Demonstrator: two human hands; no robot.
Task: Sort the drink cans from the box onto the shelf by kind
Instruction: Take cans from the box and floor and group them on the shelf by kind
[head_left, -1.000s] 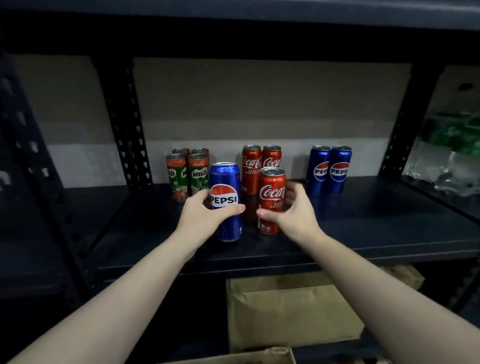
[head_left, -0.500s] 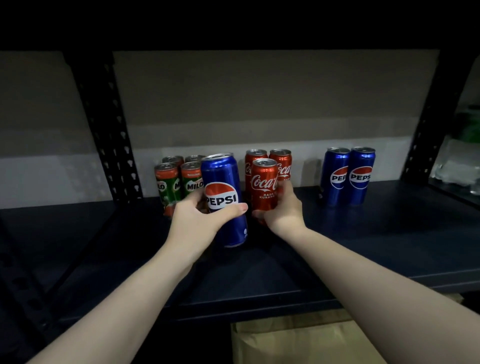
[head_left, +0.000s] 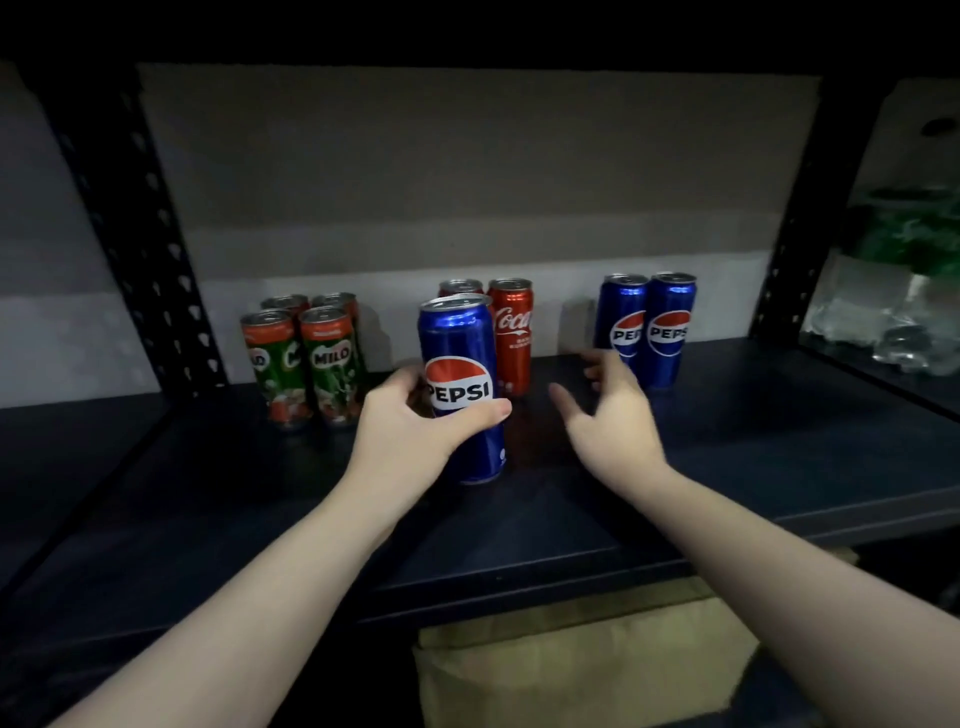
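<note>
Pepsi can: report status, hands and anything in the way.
Left hand grips Pepsi can, upright. Right hand open, empty. Pepsi pair back right; Coke cans right behind held can.

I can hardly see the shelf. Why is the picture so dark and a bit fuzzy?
Head view: dim light, black corners; the shelf is nearly black. The right hand is blurred; the Pepsi can in the left hand reads sharp. The wide lens slants the uprights.
</note>
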